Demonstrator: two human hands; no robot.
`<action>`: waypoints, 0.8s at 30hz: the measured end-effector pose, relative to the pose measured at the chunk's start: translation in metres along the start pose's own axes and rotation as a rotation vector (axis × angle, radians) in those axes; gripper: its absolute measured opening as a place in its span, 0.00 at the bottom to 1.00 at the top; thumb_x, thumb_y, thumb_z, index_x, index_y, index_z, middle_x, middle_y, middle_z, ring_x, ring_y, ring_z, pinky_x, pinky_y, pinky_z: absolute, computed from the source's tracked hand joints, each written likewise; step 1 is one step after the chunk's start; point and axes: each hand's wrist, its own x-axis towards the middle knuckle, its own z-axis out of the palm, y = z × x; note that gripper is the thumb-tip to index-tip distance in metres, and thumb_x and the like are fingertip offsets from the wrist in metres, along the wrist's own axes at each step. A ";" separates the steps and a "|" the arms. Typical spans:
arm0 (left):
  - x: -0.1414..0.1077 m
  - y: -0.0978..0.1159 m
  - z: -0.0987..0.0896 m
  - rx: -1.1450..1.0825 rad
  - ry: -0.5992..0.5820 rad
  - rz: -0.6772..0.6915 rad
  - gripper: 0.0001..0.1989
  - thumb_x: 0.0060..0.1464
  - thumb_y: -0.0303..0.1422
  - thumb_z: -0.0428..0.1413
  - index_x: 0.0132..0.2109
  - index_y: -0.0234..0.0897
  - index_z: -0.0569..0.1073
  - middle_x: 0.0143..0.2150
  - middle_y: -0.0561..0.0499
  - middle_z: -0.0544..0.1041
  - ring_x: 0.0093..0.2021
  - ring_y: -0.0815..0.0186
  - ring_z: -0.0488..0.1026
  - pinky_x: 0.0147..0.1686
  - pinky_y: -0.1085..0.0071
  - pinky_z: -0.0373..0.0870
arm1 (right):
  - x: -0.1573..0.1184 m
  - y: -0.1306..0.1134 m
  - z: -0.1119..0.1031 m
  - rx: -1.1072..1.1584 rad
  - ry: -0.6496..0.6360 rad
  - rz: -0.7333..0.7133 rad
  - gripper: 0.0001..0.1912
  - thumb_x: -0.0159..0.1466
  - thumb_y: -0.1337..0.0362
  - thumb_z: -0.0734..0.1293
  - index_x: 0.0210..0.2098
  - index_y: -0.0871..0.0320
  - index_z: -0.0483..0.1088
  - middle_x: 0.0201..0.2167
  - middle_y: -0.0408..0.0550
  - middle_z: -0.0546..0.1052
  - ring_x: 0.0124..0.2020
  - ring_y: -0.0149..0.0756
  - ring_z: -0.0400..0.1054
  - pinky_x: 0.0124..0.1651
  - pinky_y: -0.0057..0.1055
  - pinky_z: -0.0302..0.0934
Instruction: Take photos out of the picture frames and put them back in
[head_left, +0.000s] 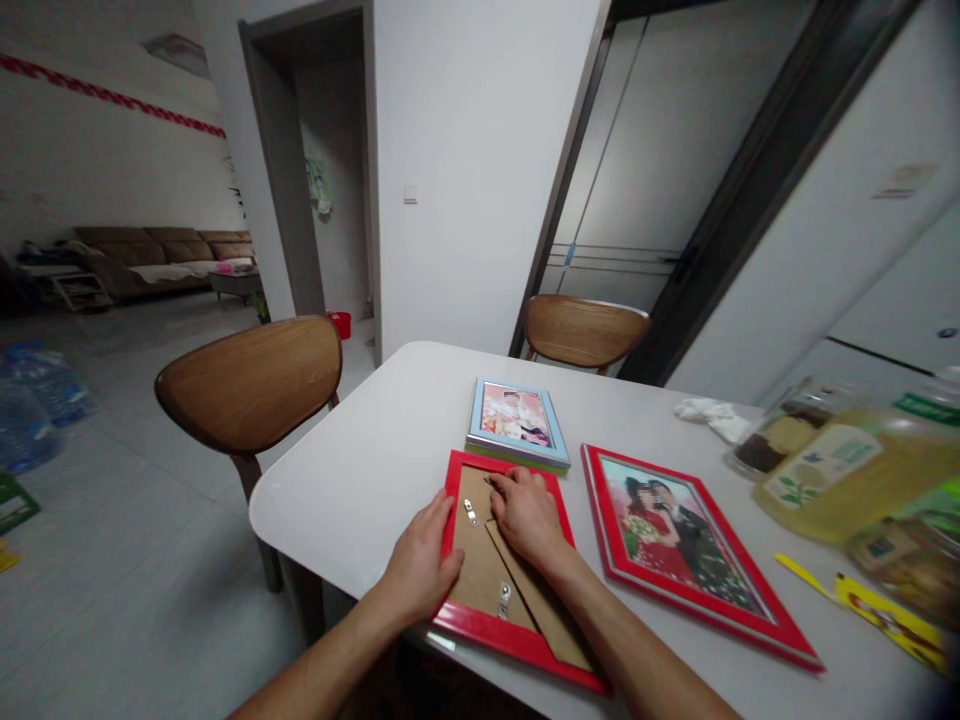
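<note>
A red picture frame (517, 640) lies face down at the near table edge, its brown backing board (474, 570) showing. Two small metal hangers and a cardboard stand leg (536, 600) are on the board. My left hand (420, 565) grips the frame's left side, thumb over the rim and fingers along the outer edge. Over the upper part of the board is my right hand (529, 515), fingers bent and pressed together near a small dark piece too small to make out. Just beyond lies a light blue framed photo (517, 415), stacked on a greenish edge.
To the right lies a larger red framed photo (682, 530). Past it are a yellow strip (806, 577), a yellow packet (892, 620), a large bottle of yellow liquid (825, 475), jars and a crumpled tissue (716, 415). Wooden chairs (255, 385) stand at the white table (360, 450).
</note>
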 end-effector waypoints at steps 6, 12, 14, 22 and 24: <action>-0.001 0.003 -0.001 -0.018 0.007 -0.017 0.29 0.45 0.27 0.49 0.56 0.29 0.55 0.58 0.41 0.56 0.57 0.60 0.54 0.56 0.62 0.51 | -0.044 0.009 -0.034 0.325 -0.242 -0.252 0.19 0.51 0.67 0.61 0.44 0.54 0.67 0.48 0.50 0.63 0.49 0.38 0.56 0.50 0.35 0.50; -0.001 0.002 0.001 0.027 0.012 -0.024 0.27 0.46 0.27 0.48 0.55 0.28 0.56 0.58 0.40 0.56 0.57 0.60 0.54 0.55 0.62 0.51 | -0.073 0.007 -0.039 0.410 -0.298 -0.292 0.09 0.50 0.65 0.63 0.31 0.50 0.73 0.49 0.47 0.64 0.52 0.40 0.53 0.53 0.42 0.45; -0.001 0.001 0.001 0.036 0.011 -0.021 0.27 0.46 0.28 0.48 0.56 0.29 0.56 0.58 0.41 0.56 0.57 0.61 0.54 0.55 0.62 0.51 | -0.072 0.003 -0.034 0.375 -0.267 -0.295 0.07 0.51 0.64 0.63 0.28 0.50 0.73 0.47 0.46 0.65 0.51 0.40 0.54 0.53 0.43 0.44; -0.003 0.003 -0.001 0.019 0.004 -0.026 0.28 0.47 0.29 0.49 0.56 0.29 0.55 0.58 0.42 0.56 0.57 0.61 0.53 0.56 0.64 0.50 | -0.068 0.010 -0.027 0.219 -0.092 -0.096 0.19 0.51 0.58 0.62 0.42 0.57 0.67 0.44 0.53 0.66 0.45 0.42 0.58 0.47 0.38 0.53; -0.002 0.002 -0.001 0.008 0.010 -0.023 0.28 0.47 0.30 0.49 0.56 0.30 0.55 0.58 0.43 0.56 0.57 0.60 0.53 0.56 0.64 0.50 | -0.067 0.009 -0.027 0.148 -0.073 -0.044 0.21 0.50 0.58 0.63 0.42 0.59 0.67 0.40 0.53 0.68 0.42 0.43 0.59 0.45 0.38 0.54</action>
